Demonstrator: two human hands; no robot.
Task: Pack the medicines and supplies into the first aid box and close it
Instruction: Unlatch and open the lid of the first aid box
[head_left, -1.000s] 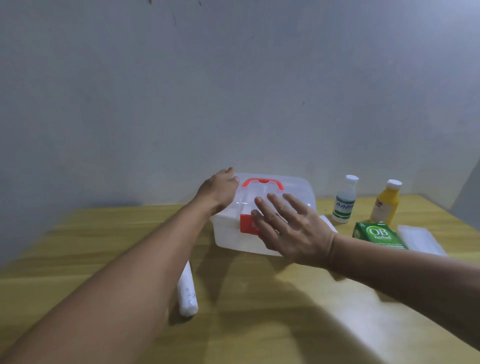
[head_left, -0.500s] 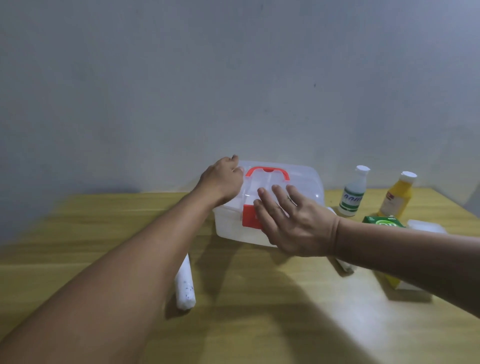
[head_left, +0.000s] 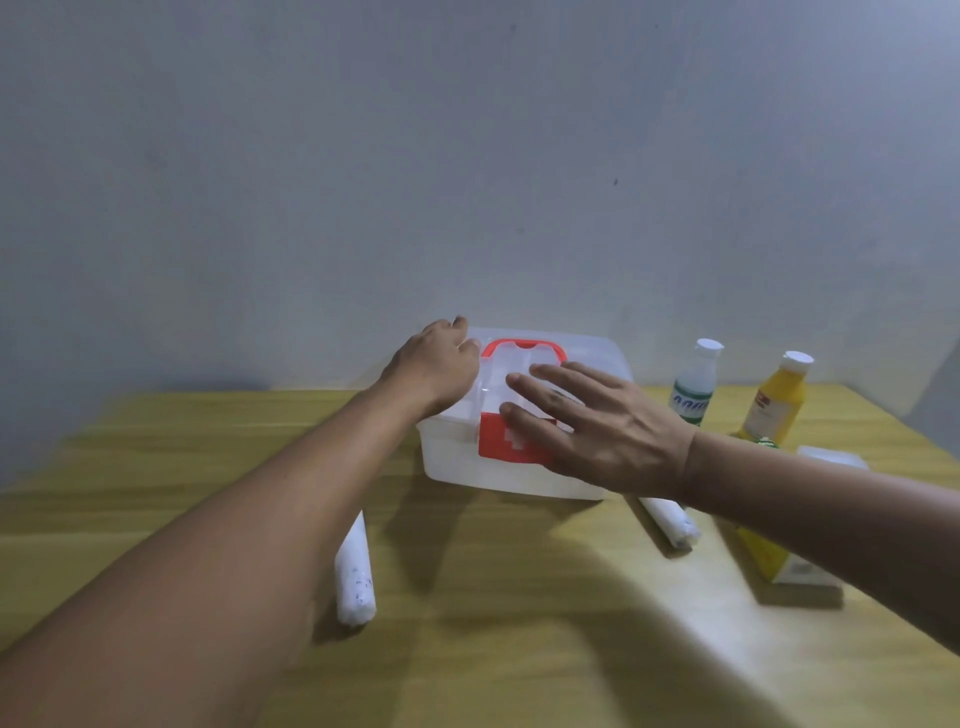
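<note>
Both arms reach forward over the wooden table (head_left: 493, 649) to the translucent first aid box (head_left: 452, 457), which sits lid-down near the wall. The left hand (head_left: 434, 366) rests curled on the box's top left corner beside the red handle (head_left: 522, 347). The right hand (head_left: 597, 426), fingers straight and spread, holds nothing at the red front latch (head_left: 493, 447).

Both hands are at the closed first aid box (head_left: 457, 457) — left hand (head_left: 436, 366) on its lid corner, right hand (head_left: 597, 426) spread flat by the red latch (head_left: 498, 441); 2 bottles (head_left: 693, 384) stand right.
</note>
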